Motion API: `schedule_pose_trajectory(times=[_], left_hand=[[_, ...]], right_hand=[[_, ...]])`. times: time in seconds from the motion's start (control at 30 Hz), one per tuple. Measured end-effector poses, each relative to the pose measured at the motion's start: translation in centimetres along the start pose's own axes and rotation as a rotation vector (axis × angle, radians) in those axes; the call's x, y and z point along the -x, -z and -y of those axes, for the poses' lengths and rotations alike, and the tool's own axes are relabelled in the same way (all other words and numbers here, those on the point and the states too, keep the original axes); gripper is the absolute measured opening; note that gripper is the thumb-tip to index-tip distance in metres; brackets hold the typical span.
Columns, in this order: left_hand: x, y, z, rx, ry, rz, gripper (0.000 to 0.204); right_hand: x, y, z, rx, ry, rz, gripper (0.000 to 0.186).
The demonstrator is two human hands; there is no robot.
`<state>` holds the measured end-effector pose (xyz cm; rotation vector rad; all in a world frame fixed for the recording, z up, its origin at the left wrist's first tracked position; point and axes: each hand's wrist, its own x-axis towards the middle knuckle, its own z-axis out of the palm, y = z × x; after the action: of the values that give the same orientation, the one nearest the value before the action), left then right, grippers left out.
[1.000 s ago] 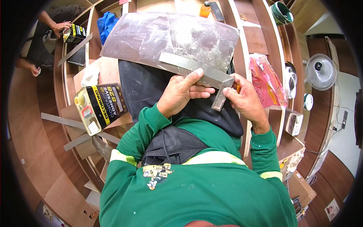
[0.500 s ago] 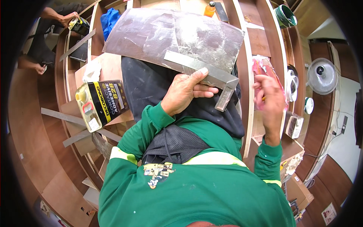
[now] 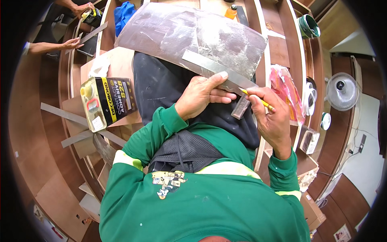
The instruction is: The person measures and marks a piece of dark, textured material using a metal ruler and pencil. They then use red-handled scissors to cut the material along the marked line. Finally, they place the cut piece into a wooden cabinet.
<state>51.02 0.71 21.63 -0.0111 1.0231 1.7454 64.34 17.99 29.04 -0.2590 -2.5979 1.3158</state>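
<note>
A dark brown sheet (image 3: 169, 36), smeared with whitish streaks, lies across my lap. My left hand (image 3: 197, 94) is closed on a metal try square (image 3: 215, 68), thumb on top and fingers beneath. The square's long blade rests along the sheet's near edge, and its short stock points toward me. In my right hand (image 3: 276, 119) is a yellow pencil (image 3: 264, 103), pinched between thumb and fingers. The pencil's tip is at the square's corner, close to my left fingertips; whether it touches the sheet I cannot tell.
A rectangular adhesive can (image 3: 107, 101) stands at left, near crossed metal strips (image 3: 76, 139). Wooden frames surround me. An orange bottle (image 3: 231, 12), a green bucket (image 3: 308, 26), pink plastic (image 3: 286, 90) and a fan (image 3: 342, 90) lie beyond. Another person's hands (image 3: 72, 43) work at far left.
My right hand has come left and down to the square's corner with the pencil. My left hand still holds the square. The other person's lower hand has moved right to a metal strip.
</note>
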Motion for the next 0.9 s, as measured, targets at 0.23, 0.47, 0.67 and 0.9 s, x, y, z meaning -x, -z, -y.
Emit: schedule_pose_trajectory(times=[0.23, 0.47, 0.67, 0.9], left_hand=[[0.0, 0.3, 0.1, 0.009, 0.015, 0.017, 0.042], [-0.2, 0.5, 0.4, 0.032, 0.020, 0.011, 0.043], [-0.1, 0.4, 0.3, 0.036, 0.017, 0.005, 0.043], [-0.3, 1.3, 0.7, 0.039, 0.001, 0.052, 0.045]], right_hand=[[-1.3, -1.6, -0.7, 0.022, 0.104, 0.016, 0.016], [-1.3, -1.2, 0.0, 0.211, 0.171, 0.048, 0.014], [-0.8, -0.3, 0.7, 0.275, 0.154, 0.053, 0.012], [-2.5, -3.2, 0.1, 0.199, 0.262, 0.047, 0.016]])
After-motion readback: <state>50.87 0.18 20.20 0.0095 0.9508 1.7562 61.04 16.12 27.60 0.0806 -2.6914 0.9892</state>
